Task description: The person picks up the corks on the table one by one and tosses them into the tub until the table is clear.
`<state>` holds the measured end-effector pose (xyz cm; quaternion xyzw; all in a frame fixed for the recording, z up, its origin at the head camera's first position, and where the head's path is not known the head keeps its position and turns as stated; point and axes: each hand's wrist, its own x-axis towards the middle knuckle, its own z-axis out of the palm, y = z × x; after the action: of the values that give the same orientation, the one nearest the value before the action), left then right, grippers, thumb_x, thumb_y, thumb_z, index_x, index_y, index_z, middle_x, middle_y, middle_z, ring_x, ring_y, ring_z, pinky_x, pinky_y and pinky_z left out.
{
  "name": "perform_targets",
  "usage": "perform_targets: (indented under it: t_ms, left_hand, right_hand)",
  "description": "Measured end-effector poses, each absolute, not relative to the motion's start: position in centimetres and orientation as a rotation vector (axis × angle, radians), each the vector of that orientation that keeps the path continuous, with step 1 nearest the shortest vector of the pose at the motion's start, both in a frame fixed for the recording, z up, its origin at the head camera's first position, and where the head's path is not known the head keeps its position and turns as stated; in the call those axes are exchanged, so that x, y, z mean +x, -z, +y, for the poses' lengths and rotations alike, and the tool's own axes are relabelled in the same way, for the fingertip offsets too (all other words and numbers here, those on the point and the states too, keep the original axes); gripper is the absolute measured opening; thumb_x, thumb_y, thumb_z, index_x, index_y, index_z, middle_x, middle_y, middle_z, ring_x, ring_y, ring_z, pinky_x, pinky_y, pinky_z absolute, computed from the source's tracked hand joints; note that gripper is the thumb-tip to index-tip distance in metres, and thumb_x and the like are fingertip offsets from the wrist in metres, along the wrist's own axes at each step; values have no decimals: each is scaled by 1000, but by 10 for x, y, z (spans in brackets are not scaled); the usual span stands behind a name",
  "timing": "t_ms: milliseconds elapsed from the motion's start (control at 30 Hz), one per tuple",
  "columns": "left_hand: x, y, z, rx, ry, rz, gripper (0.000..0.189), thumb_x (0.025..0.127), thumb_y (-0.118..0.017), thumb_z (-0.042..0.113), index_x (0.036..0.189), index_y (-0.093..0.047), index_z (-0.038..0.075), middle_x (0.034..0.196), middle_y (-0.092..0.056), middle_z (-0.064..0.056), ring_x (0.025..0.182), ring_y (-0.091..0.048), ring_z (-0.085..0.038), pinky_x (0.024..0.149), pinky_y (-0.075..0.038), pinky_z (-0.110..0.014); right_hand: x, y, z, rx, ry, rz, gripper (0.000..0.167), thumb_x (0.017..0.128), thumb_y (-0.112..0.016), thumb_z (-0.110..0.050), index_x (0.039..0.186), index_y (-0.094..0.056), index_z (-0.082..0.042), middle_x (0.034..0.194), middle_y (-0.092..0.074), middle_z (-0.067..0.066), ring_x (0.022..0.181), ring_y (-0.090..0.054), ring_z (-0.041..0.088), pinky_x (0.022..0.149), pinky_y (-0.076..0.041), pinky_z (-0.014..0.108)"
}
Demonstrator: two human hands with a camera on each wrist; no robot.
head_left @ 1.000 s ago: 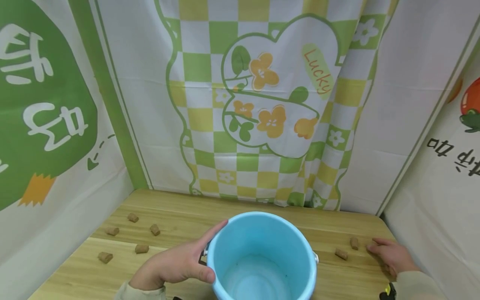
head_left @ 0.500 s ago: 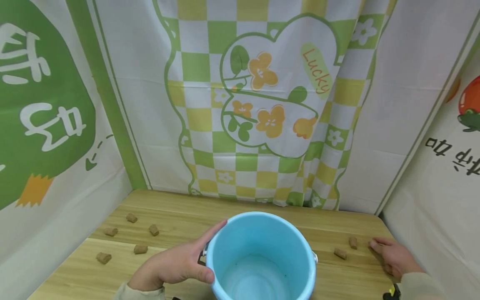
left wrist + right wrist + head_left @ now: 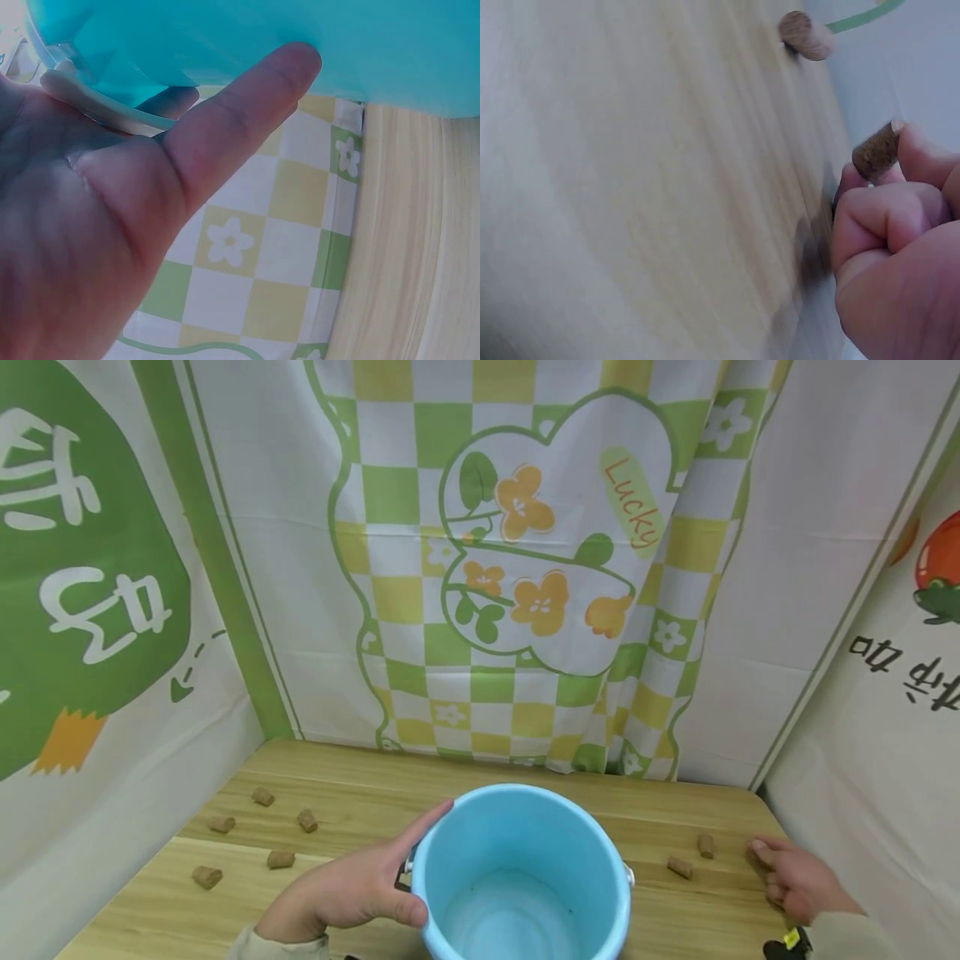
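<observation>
A light blue bucket [image 3: 525,806] stands at the front middle of the table. My left hand [image 3: 352,889] rests against its left side, thumb and fingers spread along the outer wall. In the left wrist view, the straight thumb [image 3: 247,112] touches the bucket and the white handle [image 3: 105,105] crosses by the palm. At the table's right side, my right hand [image 3: 802,877] pinches a cork [image 3: 876,150] between thumb and fingertips, plain in the right wrist view. Two more corks, one upright-looking [image 3: 706,846] and one lying [image 3: 680,867], are left of that hand.
Several corks lie on the left of the wooden table [image 3: 360,777], among them a cork [image 3: 207,877] near the left edge. Behind hangs a checked curtain [image 3: 450,685]. Fabric walls close in on the left and right. The bucket's inside shows only small dark specks.
My right hand has shifted slightly to the right, away from the two corks on the table. The left hand and the bucket have hardly moved.
</observation>
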<state>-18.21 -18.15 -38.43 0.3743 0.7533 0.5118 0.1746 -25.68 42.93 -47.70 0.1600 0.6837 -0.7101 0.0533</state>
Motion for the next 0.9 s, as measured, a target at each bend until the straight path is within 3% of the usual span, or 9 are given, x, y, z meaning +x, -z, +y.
perform_targets:
  t_ms: [33, 100, 200, 467, 667, 900]
  left_hand:
    - [-182, 384, -182, 1057, -1450, 2136, 108, 86, -73, 56, 161, 0, 29, 156, -30, -11, 130, -44, -29, 100, -39, -36]
    - [-182, 385, -182, 1056, -1446, 2146, 108, 86, -73, 56, 161, -1, 29, 155, -31, -10, 129, -44, -29, 100, -39, -35]
    - [-182, 385, -182, 1059, -1442, 2155, 107, 86, -73, 55, 161, -1, 29, 156, -31, -10, 129, -45, -29, 100, -39, -35]
    - [-181, 384, -182, 1059, -1452, 2145, 107, 87, -73, 54, 161, -2, 29, 155, -31, -11, 129, -45, -30, 100, -39, -35]
    - [-181, 384, -182, 1069, -1440, 2152, 106, 87, -73, 54, 161, -1, 30, 156, -30, -10, 130, -44, -28, 100, -39, -35]
    - [-182, 384, -182, 1069, -1441, 2147, 106, 87, -73, 54, 161, -1, 31, 155, -32, -10, 129, -45, -29, 99, -40, -35]
  right_hand:
    - [-255, 475, 430, 504, 2212, 2010, 25, 108, -43, -11, 119, -63, -3, 88, -65, -7, 49, -39, 4, 46, -38, 23]
    - [-253, 472, 431, 535, 2293, 1899, 31, 108, -42, -12, 95, -69, -16, 86, -65, -6, 49, -39, 4, 46, -38, 23]
    - [-249, 466, 432, 513, 2359, 1796, 39, 108, -42, -15, 83, -71, -21, 85, -64, -8, 49, -39, 4, 45, -39, 24]
    - [-254, 450, 425, 144, 2391, 1918, 26, 105, -51, -21, 91, -70, -34, 98, -59, -15, 56, -34, 2, 49, -35, 20]
    - [-261, 429, 403, 20, 2393, 1911, 26, 107, -47, -18, 99, -68, -32, 102, -57, -9, 56, -29, 3, 48, -30, 20]
    - [-262, 400, 369, -111, 2327, 1960, 14, 107, -49, -20, 115, -58, -26, 114, -56, -6, 56, -31, 2, 49, -32, 20]
